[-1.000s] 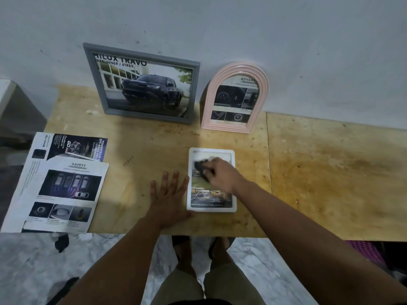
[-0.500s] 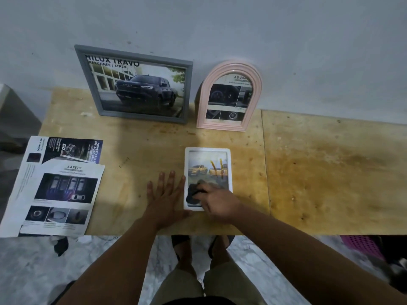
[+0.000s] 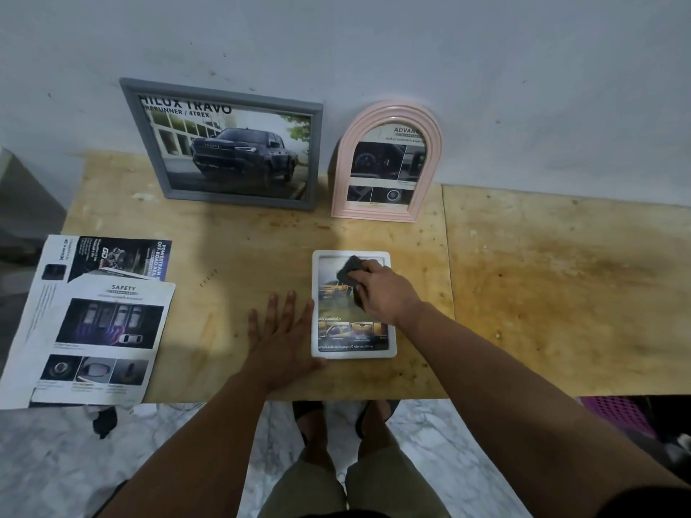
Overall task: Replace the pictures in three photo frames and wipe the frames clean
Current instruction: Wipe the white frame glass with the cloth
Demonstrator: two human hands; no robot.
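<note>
Three frames and loose sheets on a desk [image 3: 239, 241] against a wall.

Rectangular frame [image 3: 223, 143] stands at the back, arched frame [image 3: 389, 164] to its right. Small frame [image 3: 353, 304] lies flat near the front edge, before the arched one. Printed sheets [image 3: 93, 319] overhang the desk's left end.

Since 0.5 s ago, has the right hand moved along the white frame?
Yes. The right hand with the cloth went from the white frame's near end to its far end, toward the pink frame.

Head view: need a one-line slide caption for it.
Right hand wipes the white frame with a dark cloth; left hand steadies it.
</note>
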